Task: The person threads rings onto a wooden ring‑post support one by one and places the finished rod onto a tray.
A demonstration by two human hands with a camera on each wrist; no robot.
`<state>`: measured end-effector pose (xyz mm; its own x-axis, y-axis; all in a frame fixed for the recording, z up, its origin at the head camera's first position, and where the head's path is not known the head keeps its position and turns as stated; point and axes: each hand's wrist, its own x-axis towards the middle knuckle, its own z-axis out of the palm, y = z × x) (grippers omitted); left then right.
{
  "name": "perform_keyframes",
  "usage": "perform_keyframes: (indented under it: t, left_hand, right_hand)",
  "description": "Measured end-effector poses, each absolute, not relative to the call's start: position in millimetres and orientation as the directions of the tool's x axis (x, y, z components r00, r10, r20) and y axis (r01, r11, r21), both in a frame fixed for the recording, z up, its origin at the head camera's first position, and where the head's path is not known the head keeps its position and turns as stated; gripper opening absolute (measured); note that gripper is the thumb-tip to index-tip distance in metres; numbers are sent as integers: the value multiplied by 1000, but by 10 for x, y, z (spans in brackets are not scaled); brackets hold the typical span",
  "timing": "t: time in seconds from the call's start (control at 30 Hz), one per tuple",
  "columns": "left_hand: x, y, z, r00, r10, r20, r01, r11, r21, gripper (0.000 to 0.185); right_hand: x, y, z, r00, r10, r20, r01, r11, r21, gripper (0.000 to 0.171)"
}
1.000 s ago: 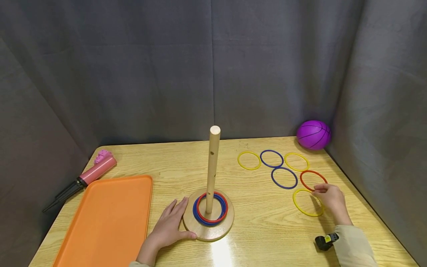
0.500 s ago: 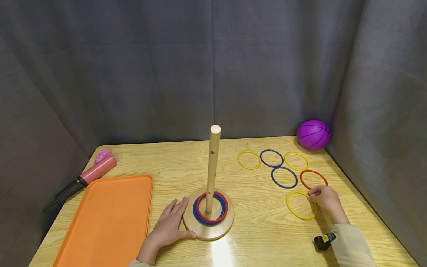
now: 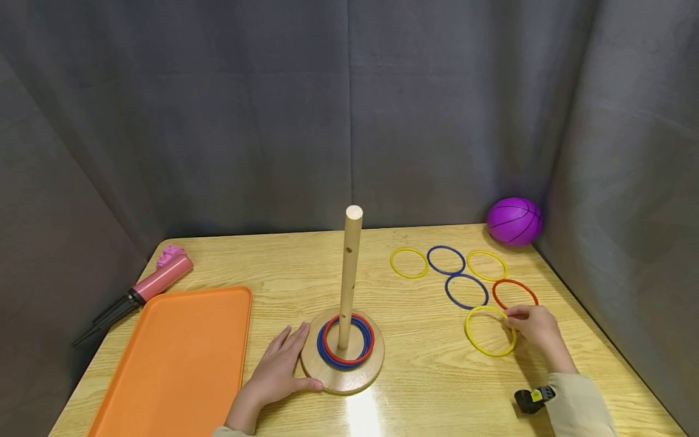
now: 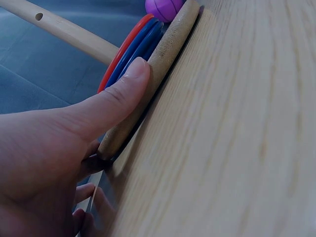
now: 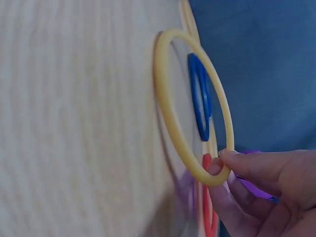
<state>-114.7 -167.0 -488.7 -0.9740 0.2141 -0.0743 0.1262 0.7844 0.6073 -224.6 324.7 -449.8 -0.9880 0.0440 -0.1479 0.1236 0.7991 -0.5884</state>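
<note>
To the right of the wooden peg stand [image 3: 350, 273], a yellow ring [image 5: 169, 116] pinched by the right hand [image 3: 535, 328] had just slid left and tilted up from the surface [image 3: 426, 382], apparently readied for carrying, while the left hand [image 3: 277, 370], fingers outstretched, touched the stand's base.

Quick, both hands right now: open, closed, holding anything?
Left hand: open, touching the edge of the round wooden base.
Right hand: closed, pinching a yellow ring between thumb and fingers.
</note>
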Motion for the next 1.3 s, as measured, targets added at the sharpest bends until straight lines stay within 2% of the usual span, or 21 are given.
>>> perform_keyframes:
  t: [0.23, 0.37, 0.5, 0.57, 0.73, 0.83, 1.1, 1.3]
  left_hand:
    - [-1143, -1665, -4895, -973, 220, -74, 131, 784, 607, 118]
    - [-1141, -1663, -4893, -973, 219, -75, 130, 784, 607, 118]
    - [-1143, -1664, -4897, -972, 221, -76, 131, 785, 606, 118]
    - [-1143, -1665, -4897, -972, 222, -76, 132, 784, 607, 118]
    - [-1144, -1669, -4892, -972, 225, -72, 136, 782, 608, 118]
    - [-1147, -1670, -4890, -971, 226, -72, 137, 784, 606, 118]
    - [-1147, -1665, -4871, -972, 224, -75, 134, 785, 605, 117]
    - [-1147, -1668, -4864, -972, 222, -75, 134, 788, 601, 117]
  right_hand:
    - [-2240, 3241, -4403, -991, 21, -132, 106, 730, -675, 31]
    - [-2250, 3191, -4324, -987, 10, -162, 133, 620, -774, 39]
    - [-2261, 3105, -4213, -990, -16, -138, 111, 512, -852, 43]
    - [-2257, 3051, -4134, -993, -30, -113, 87, 462, -883, 38]
    - [-2217, 2884, -3889, -996, -62, -69, 46, 312, -949, 9]
    - [-2196, 2765, -3741, -996, -81, -39, 23, 189, -982, 17]
    - [-2129, 2416, -3374, -979, -190, 76, -53, -124, -991, 27]
    - [-2053, 2165, -3096, -951, -257, 174, -97, -287, -953, 30]
